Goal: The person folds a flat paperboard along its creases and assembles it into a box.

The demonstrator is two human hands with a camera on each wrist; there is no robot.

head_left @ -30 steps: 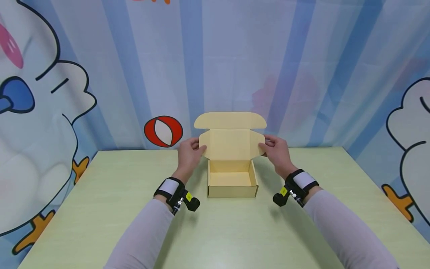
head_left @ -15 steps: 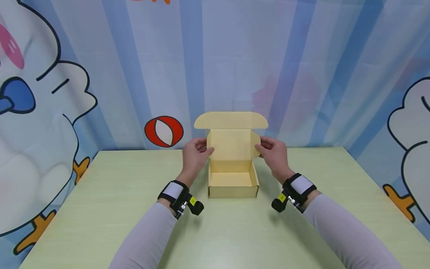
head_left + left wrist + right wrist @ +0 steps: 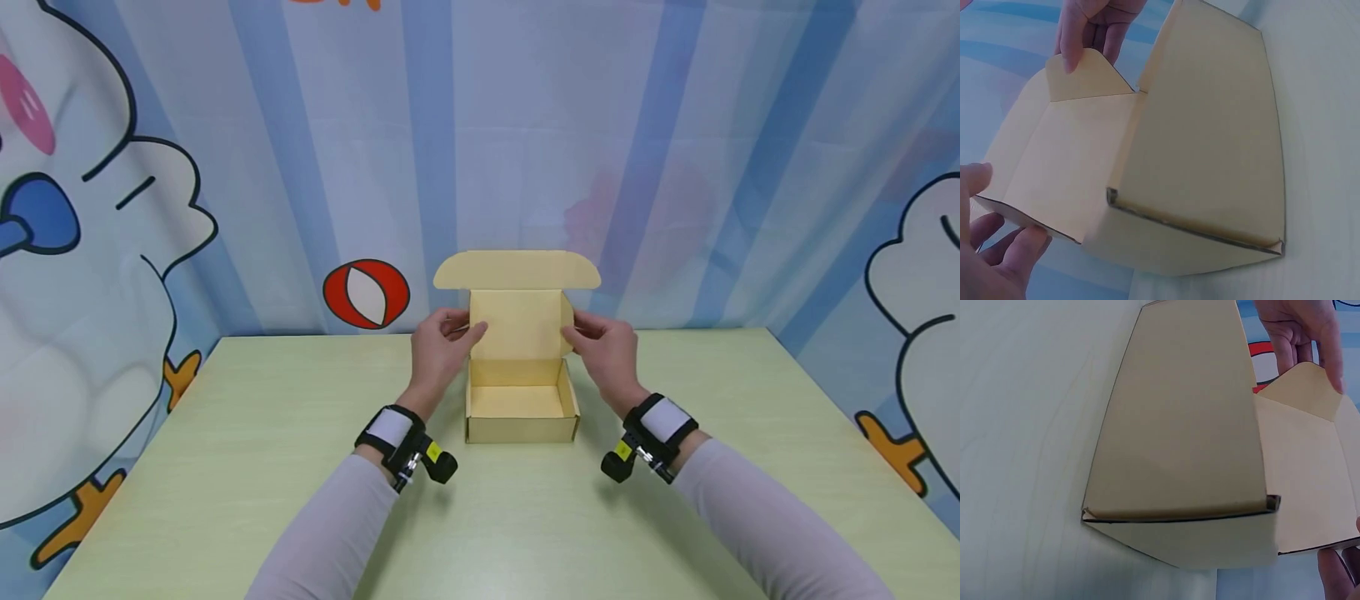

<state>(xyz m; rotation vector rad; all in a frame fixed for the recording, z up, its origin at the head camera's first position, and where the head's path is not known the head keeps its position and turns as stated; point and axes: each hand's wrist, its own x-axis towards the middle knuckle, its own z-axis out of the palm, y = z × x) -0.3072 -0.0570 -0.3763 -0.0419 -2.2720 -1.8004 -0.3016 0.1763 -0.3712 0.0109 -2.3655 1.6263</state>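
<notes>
A small tan cardboard box [image 3: 521, 430] stands on the table with its lid [image 3: 513, 325] raised upright at the back. The curved front flap [image 3: 517, 269] tops the lid. On the lid's left edge my left hand [image 3: 437, 354] pinches the side flap, thumb in front and fingers behind; that flap is nearly edge-on in the head view. Across from it, my right hand [image 3: 611, 354] pinches the right side flap [image 3: 1091, 75] between thumb and fingers. Both side flaps bend inward from the lid. The box's inside shows nothing in it in the head view.
A pale wood-grain table [image 3: 300, 400] spreads around the box. Behind it hangs a blue striped curtain [image 3: 510, 150] with printed cartoon figures and a red-and-white ball [image 3: 366, 293]. A wrist camera [image 3: 441, 467] sits on each forearm.
Both hands have moved inward toward each other. The lid's side flaps have swung from spread wide to folded inward, the left one now nearly edge-on. The box has barely shifted.
</notes>
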